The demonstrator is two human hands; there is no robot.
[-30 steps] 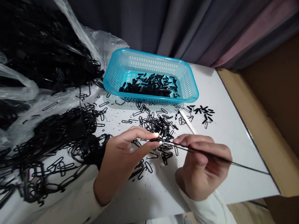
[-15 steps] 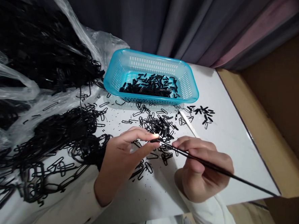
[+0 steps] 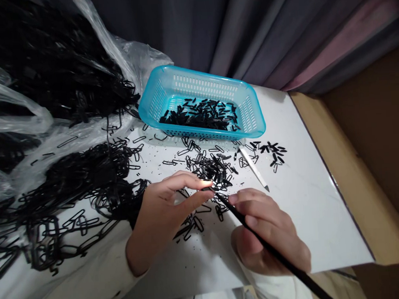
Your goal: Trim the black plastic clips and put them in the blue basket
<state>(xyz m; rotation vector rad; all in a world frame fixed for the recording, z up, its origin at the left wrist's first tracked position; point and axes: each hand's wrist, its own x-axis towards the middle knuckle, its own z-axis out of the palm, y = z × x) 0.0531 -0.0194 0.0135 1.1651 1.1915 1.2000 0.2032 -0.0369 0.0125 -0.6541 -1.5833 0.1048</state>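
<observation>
My left hand (image 3: 171, 205) pinches a small dark piece (image 3: 206, 189) between thumb and forefinger, above a heap of small black parts (image 3: 212, 166). My right hand (image 3: 272, 230) is closed around a long, thin black strip (image 3: 276, 255), which slants from the left fingertips down to the lower right. The strip's narrow end reaches the piece in my left fingers; whether the two are joined I cannot tell. Thin black loop-shaped offcuts (image 3: 195, 224) lie below the left fingers. Behind both hands stands a blue plastic basket (image 3: 200, 73) with many small black parts inside.
A white stick with a dark tip (image 3: 254, 167) lies right of the heap. Farther right is a small group of black pieces (image 3: 272, 149). Tangled black frames (image 3: 82, 174) and a clear plastic bag (image 3: 24, 113) of black material fill the left. A curtain (image 3: 246, 29) hangs behind.
My right hand has turned and shifted slightly down, swinging the strip's far end downward and towards me. The strip shows a wider face now. The left hand has hardly moved.
</observation>
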